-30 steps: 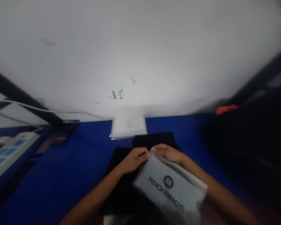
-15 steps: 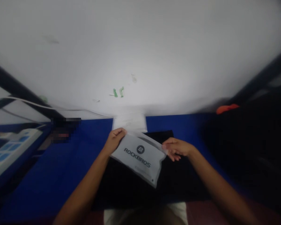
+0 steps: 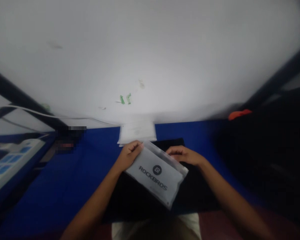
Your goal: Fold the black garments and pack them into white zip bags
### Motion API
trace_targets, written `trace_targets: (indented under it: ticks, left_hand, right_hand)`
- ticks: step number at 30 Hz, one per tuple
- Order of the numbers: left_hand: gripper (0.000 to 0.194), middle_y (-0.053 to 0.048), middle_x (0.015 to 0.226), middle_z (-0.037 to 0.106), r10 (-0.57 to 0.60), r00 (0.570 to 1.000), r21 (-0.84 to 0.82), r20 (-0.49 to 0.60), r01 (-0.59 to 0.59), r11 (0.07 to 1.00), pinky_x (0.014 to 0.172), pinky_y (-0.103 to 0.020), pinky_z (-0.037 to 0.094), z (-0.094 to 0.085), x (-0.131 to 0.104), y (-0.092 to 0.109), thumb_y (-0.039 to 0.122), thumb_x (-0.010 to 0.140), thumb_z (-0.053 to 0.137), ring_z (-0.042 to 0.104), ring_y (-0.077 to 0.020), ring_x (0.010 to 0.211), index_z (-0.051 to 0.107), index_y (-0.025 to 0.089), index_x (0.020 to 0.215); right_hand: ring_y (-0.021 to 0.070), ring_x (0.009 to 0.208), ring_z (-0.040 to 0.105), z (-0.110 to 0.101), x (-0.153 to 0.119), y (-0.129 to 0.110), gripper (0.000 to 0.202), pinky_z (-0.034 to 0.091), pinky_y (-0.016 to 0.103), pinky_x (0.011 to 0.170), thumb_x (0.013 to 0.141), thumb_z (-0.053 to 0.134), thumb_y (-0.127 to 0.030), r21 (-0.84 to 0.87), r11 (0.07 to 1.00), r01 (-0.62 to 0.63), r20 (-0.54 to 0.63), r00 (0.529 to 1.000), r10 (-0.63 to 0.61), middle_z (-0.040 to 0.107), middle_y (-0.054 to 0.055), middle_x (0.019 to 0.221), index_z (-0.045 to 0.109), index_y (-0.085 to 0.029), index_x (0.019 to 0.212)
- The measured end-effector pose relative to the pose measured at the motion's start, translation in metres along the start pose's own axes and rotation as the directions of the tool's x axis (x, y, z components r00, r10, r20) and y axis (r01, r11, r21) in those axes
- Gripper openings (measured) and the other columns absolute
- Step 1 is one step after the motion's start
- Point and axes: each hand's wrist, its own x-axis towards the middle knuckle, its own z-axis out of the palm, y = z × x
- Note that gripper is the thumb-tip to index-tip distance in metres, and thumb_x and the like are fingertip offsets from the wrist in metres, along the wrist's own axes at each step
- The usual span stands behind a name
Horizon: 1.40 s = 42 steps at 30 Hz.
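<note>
A frosted zip pouch (image 3: 156, 178) printed ROCKBROS hangs tilted in front of me, its lower right corner pointing down. My left hand (image 3: 130, 154) pinches its upper left corner, thumb on top. At the pouch's upper right edge is my right hand (image 3: 183, 154), fingers bent around the zip strip and partly hidden behind it. Beneath the pouch lies a black cloth or mat (image 3: 130, 203) on the blue table (image 3: 97, 150). Behind my left hand, a stack of white pouches (image 3: 137, 131) rests near the wall.
A power strip (image 3: 12, 161) with blue sockets is at the left. A white cable (image 3: 65, 117) runs along the wall. An orange object (image 3: 240, 114) sits at the right beside a large dark shape (image 3: 272, 150).
The pouch and my left hand have moved right and slightly down. My right hand has shifted from the pouch's right corner to its upper edge, and its fingers have curled in.
</note>
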Motion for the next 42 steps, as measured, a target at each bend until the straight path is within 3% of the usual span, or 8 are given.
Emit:
trace_targets:
  ticks: [10, 15, 18, 23, 26, 32, 36, 42]
  left_hand:
    - [0.032, 0.002, 0.062, 0.056, -0.059, 0.997, -0.071, 0.056, 0.063, 0.995, 0.051, -0.019, 0.036, 0.017, -0.011, 0.01, 0.045, 0.084, 0.062, 0.048, -0.0104, 0.055, 0.063, 0.016, 0.071]
    - [0.047, -0.002, 0.067, 0.064, -0.192, 0.977, -0.454, 0.088, 0.211, 0.866, 0.052, -0.021, 0.043, 0.004, -0.002, 0.002, 0.062, 0.075, 0.066, 0.056, -0.0126, 0.057, 0.068, 0.015, 0.079]
    - [0.071, -0.009, 0.077, 0.069, -0.113, 0.957, -0.604, 0.267, 0.257, 0.754, 0.053, -0.028, 0.052, 0.002, 0.0, -0.004, 0.081, 0.07, 0.054, 0.064, -0.0198, 0.063, 0.068, 0.015, 0.091]
    - [0.044, -0.009, 0.079, 0.071, -0.102, 0.85, -0.311, 0.516, 0.297, 0.903, 0.051, -0.027, 0.056, 0.017, -0.007, -0.007, 0.05, 0.072, 0.076, 0.067, -0.0179, 0.061, 0.067, 0.012, 0.094]
    - [0.03, -0.003, 0.064, 0.065, -0.156, 0.885, -0.241, 0.438, 0.283, 0.929, 0.043, -0.021, 0.051, 0.015, -0.006, -0.009, 0.04, 0.079, 0.073, 0.061, -0.0119, 0.048, 0.065, 0.012, 0.084]
    - [0.028, 0.006, 0.059, 0.057, -0.21, 0.978, -0.525, -0.014, 0.172, 0.834, 0.033, -0.014, 0.04, -0.007, 0.009, -0.013, 0.036, 0.076, 0.075, 0.052, -0.0059, 0.04, 0.057, 0.016, 0.081]
    - [0.039, 0.001, 0.071, 0.065, -0.157, 0.987, -0.71, 0.017, 0.123, 0.693, 0.041, -0.018, 0.049, 0.005, 0.007, -0.013, 0.041, 0.074, 0.077, 0.062, -0.011, 0.053, 0.059, 0.016, 0.097]
    - [0.033, -0.002, 0.075, 0.069, -0.253, 0.967, -0.652, 0.014, 0.201, 0.732, 0.042, -0.019, 0.046, 0.018, 0.003, -0.014, 0.022, 0.064, 0.084, 0.061, -0.0109, 0.055, 0.065, 0.012, 0.089]
  right_hand:
    - [0.0192, 0.075, 0.065, 0.019, 0.004, 0.004, 0.037, 0.051, 0.027, 0.069, 0.077, 0.071, -0.047, -0.145, 0.989, 0.03, 0.352, 0.936, 0.023, 0.074, 0.007, 0.084, 0.074, -0.012, 0.088]
    - [0.0168, 0.069, 0.064, 0.013, -0.001, 0.0, 0.032, 0.051, 0.026, 0.066, 0.075, 0.074, -0.044, -0.038, 0.998, 0.057, 0.09, 0.995, -0.054, 0.072, 0.004, 0.079, 0.074, -0.014, 0.083]
    - [0.0157, 0.063, 0.063, 0.013, -0.002, -0.002, 0.031, 0.051, 0.025, 0.06, 0.072, 0.077, -0.044, 0.064, 0.993, 0.095, -0.161, 0.983, -0.084, 0.071, 0.002, 0.072, 0.074, -0.016, 0.083]
    - [0.0176, 0.071, 0.067, 0.016, 0.003, 0.001, 0.03, 0.054, 0.029, 0.066, 0.073, 0.076, -0.044, 0.108, 0.981, 0.158, -0.4, 0.911, -0.103, 0.073, 0.003, 0.081, 0.074, -0.018, 0.087]
    - [0.0175, 0.073, 0.068, 0.013, 0.004, 0.003, 0.029, 0.055, 0.029, 0.069, 0.072, 0.079, -0.038, 0.158, 0.976, 0.153, -0.504, 0.862, -0.053, 0.074, 0.003, 0.086, 0.073, -0.019, 0.092]
    - [0.0166, 0.066, 0.068, 0.008, 0.004, -0.001, 0.026, 0.056, 0.029, 0.065, 0.067, 0.082, -0.032, 0.339, 0.92, 0.197, -0.656, 0.751, 0.081, 0.074, 0.001, 0.079, 0.071, -0.02, 0.087]
    - [0.0151, 0.067, 0.068, 0.015, 0.009, 0.0, 0.028, 0.056, 0.027, 0.066, 0.068, 0.082, -0.031, 0.362, 0.906, 0.221, -0.65, 0.756, 0.075, 0.073, 0.0, 0.079, 0.07, -0.019, 0.089]
    - [0.0174, 0.072, 0.07, 0.02, 0.01, 0.002, 0.028, 0.057, 0.03, 0.071, 0.069, 0.082, -0.031, 0.385, 0.906, 0.175, -0.572, 0.816, 0.086, 0.075, 0.003, 0.085, 0.07, -0.018, 0.091]
